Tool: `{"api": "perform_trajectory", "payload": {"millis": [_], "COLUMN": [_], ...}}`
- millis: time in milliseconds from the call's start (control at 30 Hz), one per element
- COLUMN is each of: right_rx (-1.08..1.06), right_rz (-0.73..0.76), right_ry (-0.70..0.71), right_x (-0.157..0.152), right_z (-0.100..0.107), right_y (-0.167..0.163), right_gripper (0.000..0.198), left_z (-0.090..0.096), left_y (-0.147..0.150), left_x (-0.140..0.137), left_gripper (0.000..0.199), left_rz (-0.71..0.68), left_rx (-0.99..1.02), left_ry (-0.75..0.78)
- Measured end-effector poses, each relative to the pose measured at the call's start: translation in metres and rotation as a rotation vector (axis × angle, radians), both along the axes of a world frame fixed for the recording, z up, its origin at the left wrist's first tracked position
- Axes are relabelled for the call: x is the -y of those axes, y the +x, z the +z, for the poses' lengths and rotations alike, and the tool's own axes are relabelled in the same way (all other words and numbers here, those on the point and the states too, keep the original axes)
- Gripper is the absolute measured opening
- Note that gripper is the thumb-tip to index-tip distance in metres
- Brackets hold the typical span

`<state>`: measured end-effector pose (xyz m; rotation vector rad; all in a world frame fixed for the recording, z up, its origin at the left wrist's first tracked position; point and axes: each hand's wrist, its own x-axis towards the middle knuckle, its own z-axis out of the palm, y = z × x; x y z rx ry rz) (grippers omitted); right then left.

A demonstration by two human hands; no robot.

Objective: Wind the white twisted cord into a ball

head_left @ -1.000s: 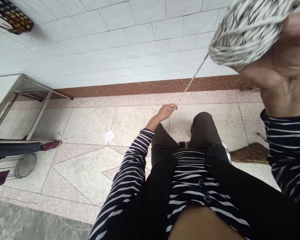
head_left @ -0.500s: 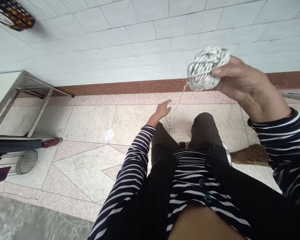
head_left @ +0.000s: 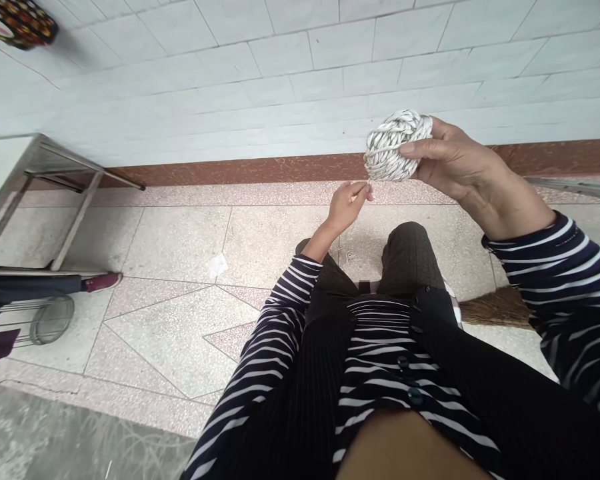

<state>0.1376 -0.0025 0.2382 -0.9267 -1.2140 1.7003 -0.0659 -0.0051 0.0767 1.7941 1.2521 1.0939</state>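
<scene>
My right hand [head_left: 463, 160] grips a ball of white yarn [head_left: 397, 147] flecked with dark strands, thumb across its near side and fingers mostly hidden behind. It is held up in front of the wall. Just below and left of the ball is my left hand [head_left: 349, 205], its thumb and fingertips pinched together on the strand of yarn close to where it leaves the ball. Some loose loops of yarn [head_left: 350, 255] lie low between my knees, near the floor.
A metal-framed table [head_left: 40, 180] stands at the left, with another person's shoe [head_left: 103, 282] and a wire rack [head_left: 53, 320] near it. A scrap of white paper [head_left: 219, 265] lies on the floor. To my right is a straw broom [head_left: 497, 308]. The tiled wall [head_left: 280, 87] runs ahead.
My left hand has risen toward the ball and closed from spread fingers into a pinch on the strand. My right hand has brought the yarn ball slightly left and turned it.
</scene>
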Motion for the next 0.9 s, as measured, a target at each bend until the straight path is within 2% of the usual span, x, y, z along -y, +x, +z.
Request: {"api": "perform_trajectory", "payload": {"millis": [133, 333, 467, 567, 633, 733, 800, 900], "right_rx": [-0.057, -0.089, -0.096, -0.167, -0.205, -0.242, -0.222, -0.139], "right_rz": [-0.024, -0.091, -0.186, -0.230, -0.262, -0.288, -0.299, -0.337], "right_ry": [-0.001, 0.030, 0.073, 0.155, 0.220, 0.302, 0.300, 0.227], "right_x": [0.000, 0.008, 0.014, 0.020, 0.027, 0.039, 0.049, 0.064], "right_z": [-0.005, 0.001, 0.009, 0.015, 0.020, 0.021, 0.016, 0.004], "right_y": [0.009, 0.013, 0.014, 0.020, 0.027, 0.040, 0.047, 0.053], "right_gripper": [0.051, 0.052, 0.065, 0.058, 0.060, 0.080, 0.086, 0.083], "left_z": [-0.021, -0.057, -0.072, -0.080, -0.084, -0.086, -0.081, -0.064], "left_y": [-0.009, -0.028, -0.041, -0.053, -0.064, -0.087, -0.105, -0.132], "left_x": [0.017, 0.041, 0.046, 0.045, 0.043, 0.036, 0.025, -0.004], "left_gripper": [0.035, 0.028, 0.028, 0.028, 0.026, 0.023, 0.025, 0.034], "left_rz": [-0.036, -0.095, -0.111, -0.119, -0.063, 0.063, 0.136, 0.248], "left_rx": [-0.167, -0.237, -0.249, -0.310, -0.432, -0.604, -0.645, -0.669], "left_ry": [-0.096, -0.248, -0.330, -0.392, -0.452, -0.530, -0.539, -0.513]}}
